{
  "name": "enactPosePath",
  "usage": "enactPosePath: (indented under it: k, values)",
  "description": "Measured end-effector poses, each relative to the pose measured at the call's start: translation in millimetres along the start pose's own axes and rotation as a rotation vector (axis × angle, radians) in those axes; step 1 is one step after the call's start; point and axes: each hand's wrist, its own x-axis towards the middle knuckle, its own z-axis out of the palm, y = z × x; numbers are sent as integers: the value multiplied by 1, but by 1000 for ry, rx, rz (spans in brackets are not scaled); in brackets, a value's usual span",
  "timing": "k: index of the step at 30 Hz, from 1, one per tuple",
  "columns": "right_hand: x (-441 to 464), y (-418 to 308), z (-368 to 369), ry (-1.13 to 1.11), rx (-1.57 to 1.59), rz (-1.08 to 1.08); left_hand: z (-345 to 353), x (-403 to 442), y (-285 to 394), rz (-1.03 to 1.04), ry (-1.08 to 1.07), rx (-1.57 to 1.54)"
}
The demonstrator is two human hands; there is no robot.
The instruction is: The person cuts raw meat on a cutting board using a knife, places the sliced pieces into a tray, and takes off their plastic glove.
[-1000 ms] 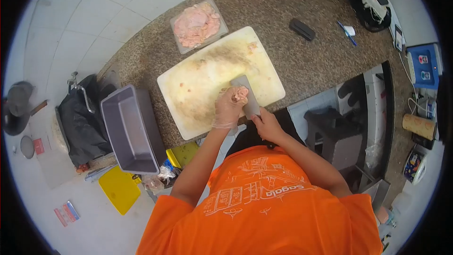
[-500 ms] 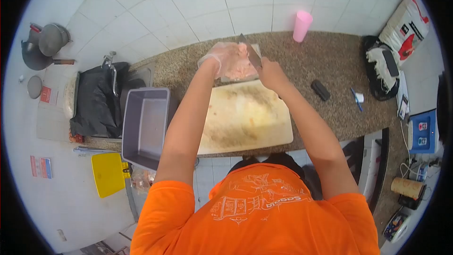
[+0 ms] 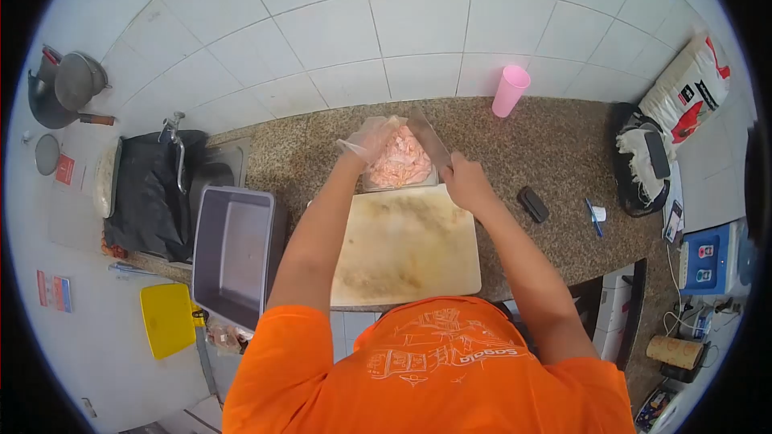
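Observation:
A clear plastic glove covers my left hand (image 3: pixel 371 141), which is at the left side of a shallow tray (image 3: pixel 394 188) heaped with chopped pale pink meat (image 3: pixel 402 159). Its fingers look stretched out along the far left of the heap, though the glove blurs them. My bare right hand (image 3: pixel 469 182) is closed around the handle of a wide-bladed knife (image 3: pixel 430 141). The blade slants up and left along the tray's right side, its tip near the far edge. In front of the tray lies a stained, pale cutting board (image 3: pixel 406 249).
A grey bin (image 3: pixel 233 253) stands left, near the sink and tap (image 3: pixel 173 128). Toward the wall is a pink cup (image 3: pixel 511 91). A black object (image 3: pixel 532 204) and a blue pen (image 3: pixel 594 218) lie on the right counter, with a black bag (image 3: pixel 639 181) beyond.
The view has tilted up, so the counter appears lower. My left hand has shifted from over the meat to its left side, exposing more of the heap. The knife stays in my right hand.

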Motion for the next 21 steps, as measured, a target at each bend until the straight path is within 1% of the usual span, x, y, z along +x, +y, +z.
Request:
enactPosePath:
  k: [2,5,7,8,10,14,16,17,20,21]
  values:
    - [0,5,2,-20,22,41,7,-4,-7,90,-51,378]
    - [-1,4,1,-19,62,124,21,5,-47,13,-88,155]
    - [-5,5,0,-51,90,153,11,13,-25,100,-130,-217]
    - [-9,8,6,-9,111,154,5,12,-8,134,-150,-408]
    - [-15,14,14,73,142,145,-3,5,22,287,-149,-183]
    - [-20,12,7,-8,120,200,-9,1,50,516,-135,126]
    - [-22,12,4,-11,110,216,-6,-4,40,425,-150,-52]
    - [-24,17,7,40,104,196,-5,-6,35,378,-157,-140]
    - [-29,32,10,143,104,164,-10,7,43,513,-201,13]
    - [-30,32,6,140,112,172,-6,5,44,497,-224,71]
